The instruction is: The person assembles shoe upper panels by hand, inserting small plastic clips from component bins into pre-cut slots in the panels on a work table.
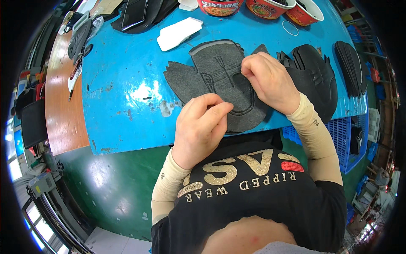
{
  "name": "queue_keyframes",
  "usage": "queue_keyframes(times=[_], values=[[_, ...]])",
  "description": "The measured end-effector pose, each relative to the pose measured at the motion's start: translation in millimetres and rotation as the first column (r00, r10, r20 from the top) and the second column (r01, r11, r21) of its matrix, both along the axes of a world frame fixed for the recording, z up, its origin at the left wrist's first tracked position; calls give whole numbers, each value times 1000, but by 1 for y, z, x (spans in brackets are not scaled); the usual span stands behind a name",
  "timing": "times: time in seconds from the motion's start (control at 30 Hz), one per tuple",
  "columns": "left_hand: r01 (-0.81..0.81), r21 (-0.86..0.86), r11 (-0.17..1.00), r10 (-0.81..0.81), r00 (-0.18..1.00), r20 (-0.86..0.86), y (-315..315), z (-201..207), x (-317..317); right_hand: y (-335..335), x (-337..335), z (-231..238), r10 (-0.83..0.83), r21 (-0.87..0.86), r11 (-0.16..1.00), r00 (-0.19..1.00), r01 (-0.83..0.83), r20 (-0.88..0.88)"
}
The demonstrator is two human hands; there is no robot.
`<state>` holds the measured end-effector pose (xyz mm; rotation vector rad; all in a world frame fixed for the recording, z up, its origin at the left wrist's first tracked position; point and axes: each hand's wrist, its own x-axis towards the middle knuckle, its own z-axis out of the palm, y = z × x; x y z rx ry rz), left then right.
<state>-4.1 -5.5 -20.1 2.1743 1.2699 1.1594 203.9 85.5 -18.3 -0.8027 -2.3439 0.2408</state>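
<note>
A dark grey fabric piece (220, 63), shaped like a flattened shoe upper with jagged side flaps, lies at the table's near edge. A raised, stitched curved line runs across it. Over its lower left part, my left hand (202, 127) has thumb and forefinger pinched together close to that curve. My right hand (270, 80) is closed in a pinch above the piece's right side, near the upper end of the curve. Whatever the fingertips hold is too small or hidden to make out. Several similar dark pieces (315, 80) are stacked to the right of my right hand.
The blue table (122, 122) also bears a white card-like sheet (179, 34), red paper bowls (264, 9) and a thin ring (290, 28). Narrow dark pieces (351, 67) are piled far right. A blue plastic crate (334, 137) stands below the right edge.
</note>
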Motion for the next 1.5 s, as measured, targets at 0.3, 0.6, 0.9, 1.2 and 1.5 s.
queue_keyframes(times=[0.3, 0.6, 0.9, 1.2, 1.5], values=[[-36, 95, 995, 58, 970, -237, 26, 11, 20, 0, 0, 8, 9, 16, 1000, 992, -11, 123], [-42, 79, 996, 71, 909, -411, 36, 9, 28, -14, 3, 3, -107, 59, 993, 994, 105, 29], [-61, -209, 976, 123, 947, 297, 5, 10, 20, -44, 3, 8, -222, -272, 953, 915, 131, -336], [127, -235, 964, 68, 735, 675, -6, -4, 15, -78, -18, 2, -343, -715, 588, 684, -377, -644], [266, -107, 958, -163, 812, 560, 0, 7, 2, -65, -10, 18, -406, -773, 110, 682, -625, -609]])
